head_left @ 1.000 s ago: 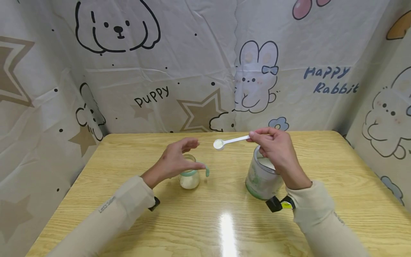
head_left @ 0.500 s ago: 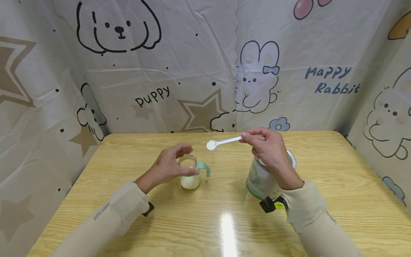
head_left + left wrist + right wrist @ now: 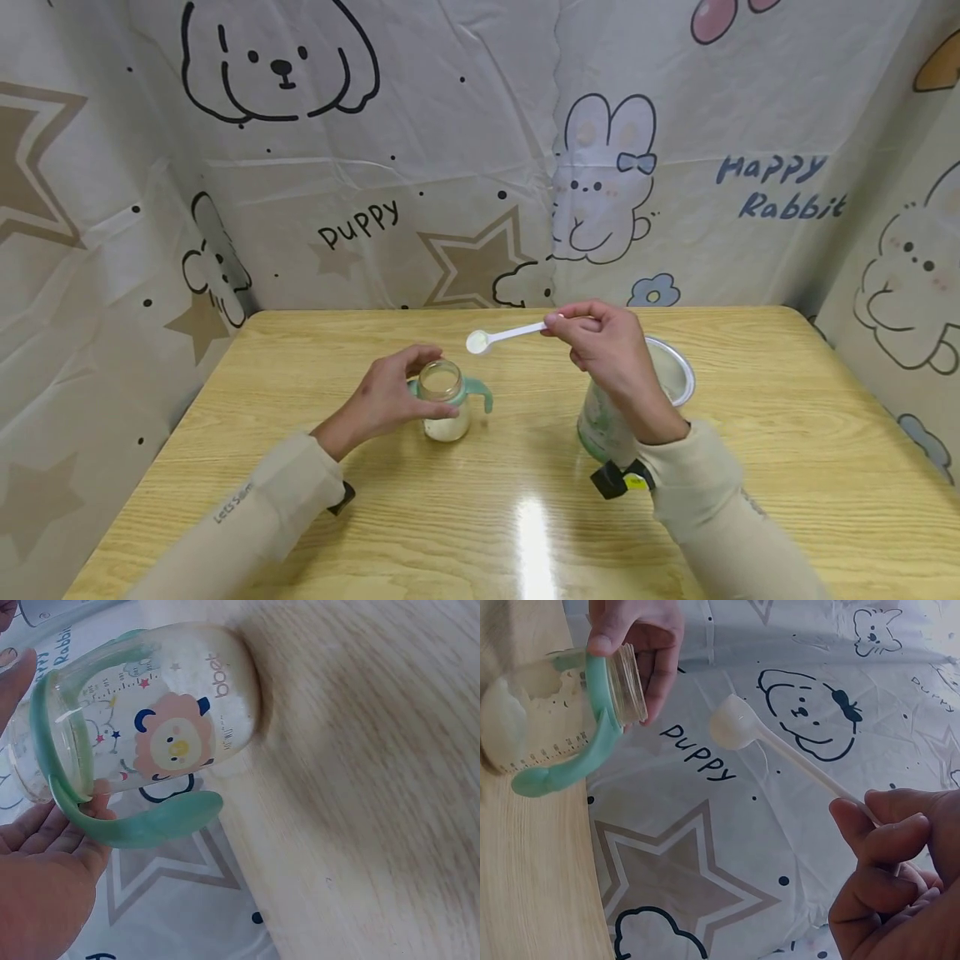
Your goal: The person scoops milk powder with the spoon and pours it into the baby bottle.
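Observation:
A clear baby bottle (image 3: pixel 447 429) with a green collar and two curved green handles (image 3: pixel 157 823) stands uncapped on the table, pale powder in its lower part. My left hand (image 3: pixel 382 392) holds it around the neck, thumb in front and fingers behind. Between thumb and fingers, my right hand (image 3: pixel 611 350) pinches the handle end of a white measuring scoop (image 3: pixel 477 342). Pale powder lies in the scoop's bowl, which hangs just right of and above the bottle's mouth. Below my right hand stands an open milk powder can (image 3: pixel 597 421), partly hidden by that hand and wrist.
The wood-grain table (image 3: pixel 405 533) carries the bottle on the left and the can on the right. A printed cloth (image 3: pixel 465 125) with cartoon animals and stars rises behind the table's far edge and at both sides.
My right hand has carried the powder-filled scoop leftward from over the can towards the bottle. My left hand has come down and closed around the bottle's neck.

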The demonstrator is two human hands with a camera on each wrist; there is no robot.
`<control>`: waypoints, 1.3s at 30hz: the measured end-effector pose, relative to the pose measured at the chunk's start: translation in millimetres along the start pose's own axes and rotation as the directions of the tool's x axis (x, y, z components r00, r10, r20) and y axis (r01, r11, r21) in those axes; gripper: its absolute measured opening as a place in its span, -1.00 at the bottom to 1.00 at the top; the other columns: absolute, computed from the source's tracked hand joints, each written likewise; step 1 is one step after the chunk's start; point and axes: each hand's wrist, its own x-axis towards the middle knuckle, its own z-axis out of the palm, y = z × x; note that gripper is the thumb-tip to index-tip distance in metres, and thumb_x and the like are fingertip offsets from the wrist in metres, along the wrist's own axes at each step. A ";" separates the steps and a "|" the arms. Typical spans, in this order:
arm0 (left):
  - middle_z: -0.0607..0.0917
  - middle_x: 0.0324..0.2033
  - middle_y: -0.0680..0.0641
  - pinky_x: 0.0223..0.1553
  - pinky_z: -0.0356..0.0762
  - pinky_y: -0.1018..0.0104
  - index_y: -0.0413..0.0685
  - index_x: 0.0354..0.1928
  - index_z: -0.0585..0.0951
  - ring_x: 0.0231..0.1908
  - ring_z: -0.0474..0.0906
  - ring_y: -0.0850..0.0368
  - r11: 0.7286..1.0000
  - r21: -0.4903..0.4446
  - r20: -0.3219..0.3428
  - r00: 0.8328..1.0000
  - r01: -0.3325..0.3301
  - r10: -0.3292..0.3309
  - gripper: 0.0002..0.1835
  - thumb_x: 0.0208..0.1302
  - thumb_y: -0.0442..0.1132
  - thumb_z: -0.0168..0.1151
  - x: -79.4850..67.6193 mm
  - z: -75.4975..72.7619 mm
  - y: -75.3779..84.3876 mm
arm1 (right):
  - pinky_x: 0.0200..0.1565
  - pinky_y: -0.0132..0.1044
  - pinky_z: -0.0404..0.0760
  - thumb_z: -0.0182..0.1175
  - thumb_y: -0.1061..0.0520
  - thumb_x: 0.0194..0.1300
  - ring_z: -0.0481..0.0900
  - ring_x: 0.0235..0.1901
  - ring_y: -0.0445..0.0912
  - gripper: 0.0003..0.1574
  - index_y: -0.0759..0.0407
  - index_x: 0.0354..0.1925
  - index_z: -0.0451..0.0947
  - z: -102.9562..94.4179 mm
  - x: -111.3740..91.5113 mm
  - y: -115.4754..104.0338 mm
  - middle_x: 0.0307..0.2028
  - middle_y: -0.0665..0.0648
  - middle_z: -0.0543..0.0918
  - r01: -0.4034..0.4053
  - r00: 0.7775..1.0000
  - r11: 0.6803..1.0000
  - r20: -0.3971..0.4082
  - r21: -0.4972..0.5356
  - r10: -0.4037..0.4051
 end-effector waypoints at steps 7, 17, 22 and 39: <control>0.60 0.19 -0.19 0.18 0.54 -0.03 -0.25 0.28 0.48 0.17 0.54 -0.16 1.000 0.011 -0.010 1.000 -0.011 0.011 -0.11 -0.12 -0.10 0.68 -2.1 1.8 -3.8 | -0.60 -0.49 0.28 0.32 0.07 0.36 0.29 -0.66 -0.23 -0.70 0.27 -0.08 0.60 12.3 -0.9 -0.6 -0.31 0.01 0.78 -0.019 1.000 0.999 0.012 -0.031 0.019; 0.64 0.12 -0.16 0.11 0.59 -0.01 -0.24 0.26 0.51 0.08 0.59 -0.11 1.000 0.002 -0.030 1.000 -0.011 0.011 -0.14 -0.12 -0.14 0.68 -1.8 4.7 -5.6 | -0.61 -0.49 0.31 0.33 0.12 0.35 0.31 -0.67 -0.26 -0.71 0.33 -0.12 0.59 26.3 1.8 0.8 -0.33 0.06 0.78 0.014 0.999 1.000 0.035 -0.019 -0.013; 0.66 0.08 -0.13 0.08 0.60 -0.02 -0.19 0.23 0.53 0.04 0.61 -0.07 1.000 -0.013 -0.034 0.999 -0.016 0.015 -0.18 -0.11 -0.14 0.68 -1.2 5.6 -6.3 | -0.64 -0.48 0.27 0.32 0.13 0.36 0.30 -0.67 -0.26 -0.74 0.32 -0.14 0.59 31.0 1.9 1.7 -0.33 0.08 0.78 0.006 0.999 1.000 0.042 -0.023 -0.005; 0.67 0.06 -0.10 0.06 0.61 -0.01 -0.17 0.24 0.53 0.03 0.62 -0.04 0.999 -0.029 -0.037 0.999 -0.023 0.022 -0.20 -0.10 -0.15 0.67 -1.7 5.6 -9.8 | -0.58 -0.46 0.34 0.34 0.20 0.32 0.40 -0.56 -0.21 -0.83 0.28 -0.17 0.64 48.7 2.0 9.4 -0.38 0.09 0.74 0.020 0.997 0.995 0.075 -0.097 -0.013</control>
